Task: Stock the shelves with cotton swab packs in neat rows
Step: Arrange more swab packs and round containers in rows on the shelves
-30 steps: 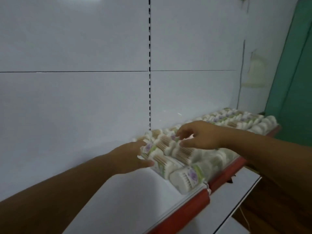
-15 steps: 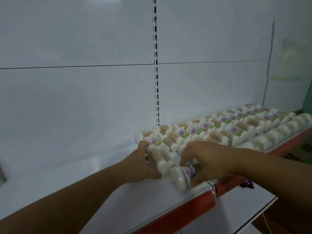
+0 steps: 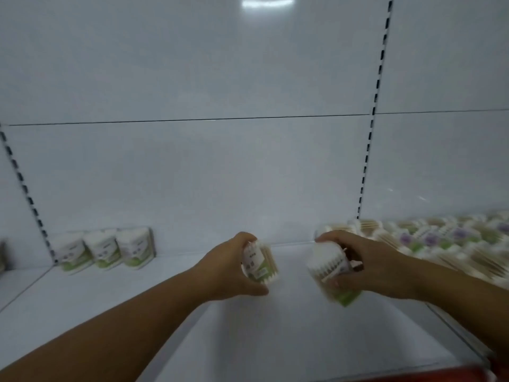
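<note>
Gripping one cotton swab pack (image 3: 259,264) in the left hand (image 3: 228,268), fingers and thumb curled round its body, label turned toward the camera. Gripping a second pack (image 3: 330,274) in the right hand (image 3: 371,267) in the same way, but tilted, with the white swab tips on the upper side. Holding both over the bare middle of the shelf (image 3: 275,340), apparently without touching it; too blurred to be sure.

Meant, most probably, for the three upright packs (image 3: 102,250) at the far left, standing side by side against the back panel (image 3: 220,175), well apart from both hands. One pack per hand, probably to place two in one trip. Holding round the body, not by the ends, so as to leave the base free for setting down upright. Next, by judgement: turning the right one straight, then standing each just beside the last of the row, label forward.

On the right, a pile of lying packs (image 3: 440,244) covering that part of the shelf; impossible to count because of blur.
</note>
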{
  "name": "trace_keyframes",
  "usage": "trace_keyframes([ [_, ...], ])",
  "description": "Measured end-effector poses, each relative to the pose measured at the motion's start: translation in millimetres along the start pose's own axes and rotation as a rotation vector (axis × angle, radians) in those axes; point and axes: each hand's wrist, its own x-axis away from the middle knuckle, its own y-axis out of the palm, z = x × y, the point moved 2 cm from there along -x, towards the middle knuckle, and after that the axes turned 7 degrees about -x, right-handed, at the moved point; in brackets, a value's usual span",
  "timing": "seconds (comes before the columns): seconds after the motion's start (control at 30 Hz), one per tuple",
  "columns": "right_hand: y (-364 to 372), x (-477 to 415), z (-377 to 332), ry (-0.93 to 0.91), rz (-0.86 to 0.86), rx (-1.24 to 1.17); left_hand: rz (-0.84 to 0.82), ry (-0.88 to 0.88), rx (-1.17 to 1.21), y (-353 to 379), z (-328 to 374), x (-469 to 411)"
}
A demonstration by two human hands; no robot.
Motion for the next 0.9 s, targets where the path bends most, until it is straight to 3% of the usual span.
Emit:
trace_keyframes([
  [0.1,17.9,-23.7,-9.3,0.018,-0.007,-0.204,0.01,-0.032,-0.04,-13.9,-18.0,9.3],
  [0.3,53.3,-53.6,-22.4,0.063,0.102,-0.495,-0.031,-0.142,0.438,-9.9,-35.3,11.1],
  [0.4,69.0,-64.7,-24.9,0.098,0.185,-0.549,0.016,-0.173,0.456,-9.7,-44.0,9.2],
  [0.5,83.6,-74.6,-25.4,0.135,0.269,-0.554,0.062,-0.172,0.223,-18.4,-55.0,13.0],
  [0.63,101.7,-86.8,-28.3,0.158,0.264,-0.638,0.28,-0.088,-0.379,-39.9,-78.0,15.5],
  [0.8,132.9,-100.2,-34.4,0.156,0.115,-0.565,0.319,-0.114,-0.796,-53.5,-101.9,7.1],
  [0.9,143.7,-107.9,-34.2,0.109,0.163,-0.375,0.371,-0.127,-0.923,-57.7,-105.4,7.1],
])
